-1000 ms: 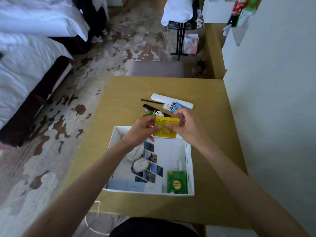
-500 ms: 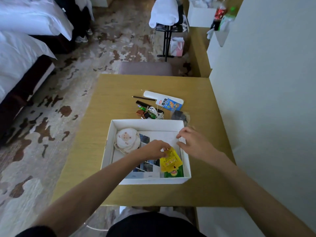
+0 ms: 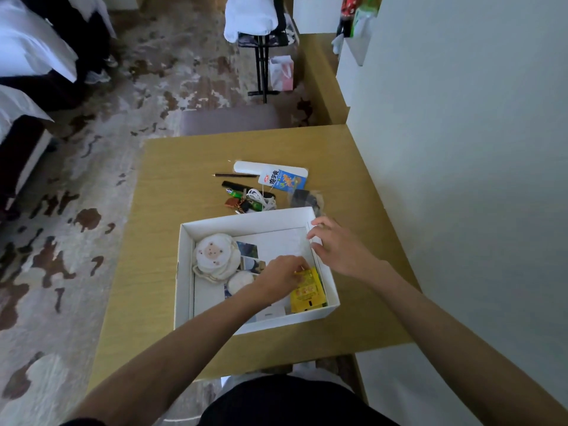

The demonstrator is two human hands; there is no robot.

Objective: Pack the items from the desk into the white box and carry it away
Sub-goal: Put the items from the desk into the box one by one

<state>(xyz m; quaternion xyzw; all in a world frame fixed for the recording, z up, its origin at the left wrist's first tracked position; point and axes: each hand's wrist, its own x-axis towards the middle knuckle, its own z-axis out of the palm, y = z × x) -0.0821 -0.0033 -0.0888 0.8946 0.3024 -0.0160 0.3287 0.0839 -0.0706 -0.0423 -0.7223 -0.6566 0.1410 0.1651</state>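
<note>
The white box (image 3: 184, 269) sits on the wooden desk (image 3: 172, 192). Inside lie a white pouch with a sheep face (image 3: 215, 256), a round white pad (image 3: 241, 279), photo strips (image 3: 247, 250) and a yellow packet (image 3: 307, 292) at the right wall. My left hand (image 3: 281, 279) is inside the box, fingertips pinching the yellow packet's top edge. My right hand (image 3: 335, 245) rests on the box's right rim, fingers spread, holding nothing. Beyond the box lie a blue-and-white snack packet (image 3: 282, 179), a pencil (image 3: 235, 175), a white cable (image 3: 261, 199), keys (image 3: 236, 204) and a dark wrapped item (image 3: 304, 196).
A white wall (image 3: 461, 149) runs along the desk's right side. A padded stool (image 3: 230, 119) stands at the desk's far edge. Beds (image 3: 24, 87) are on the left across patterned carpet. A luggage rack with a white towel (image 3: 252, 20) stands farther back.
The yellow packet went from being held by both hands above the box down into its right side. My right hand let go and moved to the box's right rim.
</note>
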